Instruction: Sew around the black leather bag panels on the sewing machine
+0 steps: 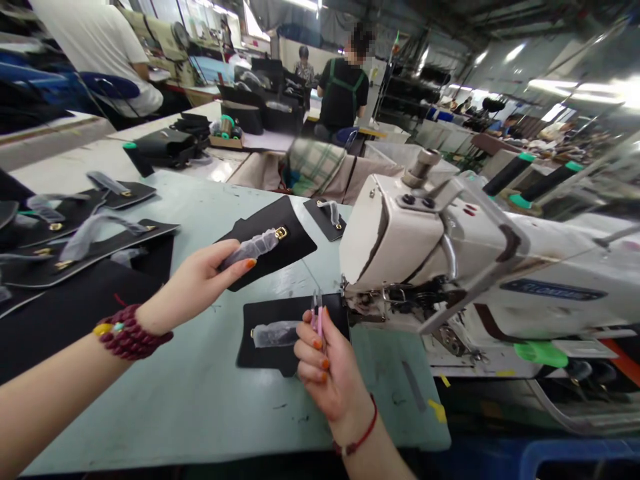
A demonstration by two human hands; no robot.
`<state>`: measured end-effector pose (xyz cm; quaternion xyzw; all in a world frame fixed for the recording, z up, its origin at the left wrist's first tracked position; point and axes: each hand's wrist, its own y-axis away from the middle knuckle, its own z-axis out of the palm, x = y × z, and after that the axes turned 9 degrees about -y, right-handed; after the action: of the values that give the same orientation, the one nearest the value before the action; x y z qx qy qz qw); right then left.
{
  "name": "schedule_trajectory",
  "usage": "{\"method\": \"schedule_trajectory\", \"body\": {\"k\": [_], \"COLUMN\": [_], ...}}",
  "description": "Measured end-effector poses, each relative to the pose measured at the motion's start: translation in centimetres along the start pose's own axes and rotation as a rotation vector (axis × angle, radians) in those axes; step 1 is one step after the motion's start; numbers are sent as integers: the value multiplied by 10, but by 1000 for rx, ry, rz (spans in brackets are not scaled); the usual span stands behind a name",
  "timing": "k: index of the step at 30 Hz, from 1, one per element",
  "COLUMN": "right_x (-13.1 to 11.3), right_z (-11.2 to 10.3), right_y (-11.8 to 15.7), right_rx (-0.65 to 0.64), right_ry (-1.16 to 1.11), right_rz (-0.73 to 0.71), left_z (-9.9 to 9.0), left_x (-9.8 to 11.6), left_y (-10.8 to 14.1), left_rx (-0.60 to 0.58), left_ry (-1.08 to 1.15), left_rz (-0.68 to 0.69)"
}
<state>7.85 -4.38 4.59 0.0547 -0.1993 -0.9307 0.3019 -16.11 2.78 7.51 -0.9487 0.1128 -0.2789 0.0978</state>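
Note:
My left hand [213, 270] is closed around the plastic-wrapped handle [255, 247] of a black leather bag panel [297, 230], which is tilted above the pale green table [190, 393]. A gold buckle joins that handle to the panel. Pink-handled thread snips [319, 320] are gripped in my right hand [333, 373], blades pointing up and away from me. Below and behind that hand a second black panel [260, 357] lies flat with its wrapped handle upward. A third, smaller-looking panel [320, 217] rests farther back beside the sewing machine.
A white industrial sewing machine [430, 233] stands at the right, with black thread cones [507, 173] behind it. More black panels with wrapped handles [115, 243] pile up at the left. Ahead, a plaid cloth [315, 163] hangs near a seated person in black [345, 93].

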Motion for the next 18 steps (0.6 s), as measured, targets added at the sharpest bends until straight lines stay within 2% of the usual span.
{"method": "schedule_trajectory", "body": {"k": [3, 5, 7, 9, 10, 11, 13, 14, 15, 16, 17, 18], "right_x": [-2, 0, 5, 7, 6, 2, -12, -23, -36, -49, -62, -74], "right_z": [4, 2, -6, -22, -34, -48, -79, -95, -111, -126, -139, -149], "right_y": [-19, -19, -7, 16, 31, 47, 77, 90, 100, 107, 110, 110], "right_rx": [29, 30, 16, 10, 22, 42, 119, 185, 283, 399, 507, 592], "right_ry": [-100, -87, 0, 174, 288, 414, 638, 757, 901, 1072, 1268, 1474], "right_rz": [-35, -85, -101, -68, -46, -41, -151, -227, -322, -419, -526, -649], "left_z": [-7, -11, -10, -3, 3, 9, 20, 24, 27, 31, 35, 41], "left_x": [-2, -2, -2, 1, 4, 9, 26, 37, 49, 61, 72, 80], "left_y": [4, -3, -24, -58, -77, -95, -115, -114, -103, -82, -54, -19], "left_rx": [-10, -8, -17, 1, 42, 138, 365, 435, 437, 343, 258, 121], "left_ry": [15, -18, -84, -172, -208, -239, -215, -169, -113, -53, 54, 159], "left_rz": [68, 109, 169, 245, 280, 254, 167, 172, 245, 367, 532, 649]}}
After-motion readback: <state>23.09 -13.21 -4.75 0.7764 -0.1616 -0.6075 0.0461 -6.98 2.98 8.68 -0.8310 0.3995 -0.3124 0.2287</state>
